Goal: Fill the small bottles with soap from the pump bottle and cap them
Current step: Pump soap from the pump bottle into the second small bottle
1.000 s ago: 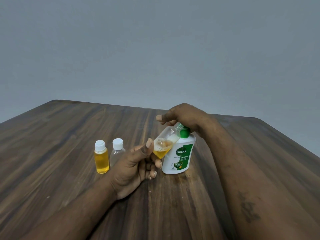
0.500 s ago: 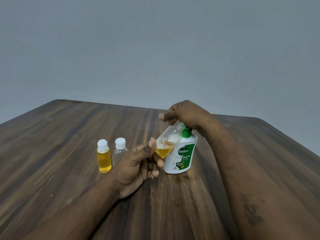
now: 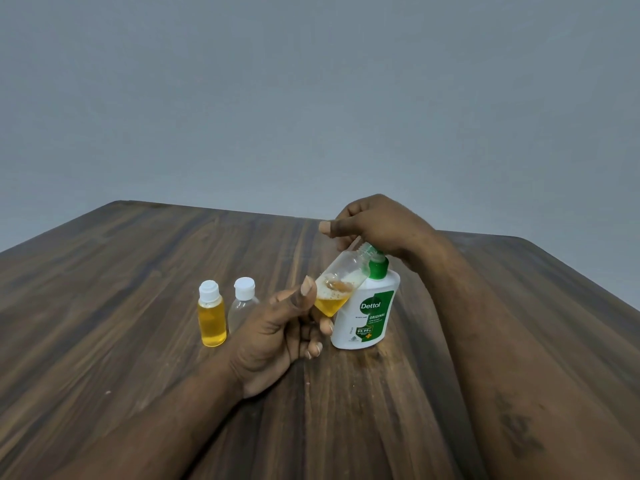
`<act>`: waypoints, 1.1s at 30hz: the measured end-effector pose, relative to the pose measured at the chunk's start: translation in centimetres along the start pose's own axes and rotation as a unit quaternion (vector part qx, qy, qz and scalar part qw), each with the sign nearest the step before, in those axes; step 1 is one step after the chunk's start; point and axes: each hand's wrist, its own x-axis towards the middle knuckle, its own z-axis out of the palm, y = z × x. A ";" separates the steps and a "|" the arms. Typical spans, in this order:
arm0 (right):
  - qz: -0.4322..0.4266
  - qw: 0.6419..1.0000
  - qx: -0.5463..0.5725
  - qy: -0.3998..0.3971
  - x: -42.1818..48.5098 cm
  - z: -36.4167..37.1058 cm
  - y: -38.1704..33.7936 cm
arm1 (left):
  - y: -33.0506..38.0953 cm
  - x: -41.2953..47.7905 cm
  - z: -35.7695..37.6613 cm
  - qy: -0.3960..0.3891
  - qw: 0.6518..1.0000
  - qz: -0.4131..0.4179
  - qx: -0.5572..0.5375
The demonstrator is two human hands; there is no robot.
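On the table [image 3: 131, 271], a full bottle [image 3: 212, 320] and an empty capped bottle [image 3: 241, 306] stand at nine o'clock from the left hand [image 3: 277, 336]. It grips a part-filled open bottle [image 3: 341, 280], neck tilted to one o'clock at the spout of the pump bottle [image 3: 369, 317]. The right hand [image 3: 379, 226] curls over its pump head.

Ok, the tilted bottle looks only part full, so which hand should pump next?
Right hand: it rests atop the pump bottle; the left hand holds the tilted bottle at its nozzle.
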 end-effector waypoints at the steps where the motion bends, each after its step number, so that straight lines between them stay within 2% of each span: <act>1: 0.019 1.000 -0.002 -0.014 0.1 0.1 0.2 | 0.0 0.0 0.0 0.003 1.000 -0.002 0.002; 5: 0.058 0.998 0.021 -0.033 0.2 0.2 0.7 | 0.0 0.0 -0.1 0.007 1.000 -0.004 0.001; 8: 0.029 0.999 0.018 -0.025 0.0 0.0 0.3 | 0.0 0.0 0.0 0.000 1.000 -0.002 -0.001; 14: -0.022 0.999 -0.013 0.048 -0.3 -0.3 -0.4 | -0.2 0.1 0.1 -0.002 1.000 0.004 -0.005; 22: 0.031 0.999 0.007 -0.030 -0.1 0.2 0.6 | 0.0 -0.1 0.0 0.008 1.000 -0.003 0.000; 30: -0.020 0.999 -0.006 0.049 -0.1 -0.2 -0.2 | 0.1 0.0 0.1 -0.004 1.000 -0.002 -0.005; 33: -0.015 1.000 -0.016 0.021 -0.1 -0.1 -0.1 | 0.1 -0.1 0.1 -0.003 1.000 -0.004 -0.006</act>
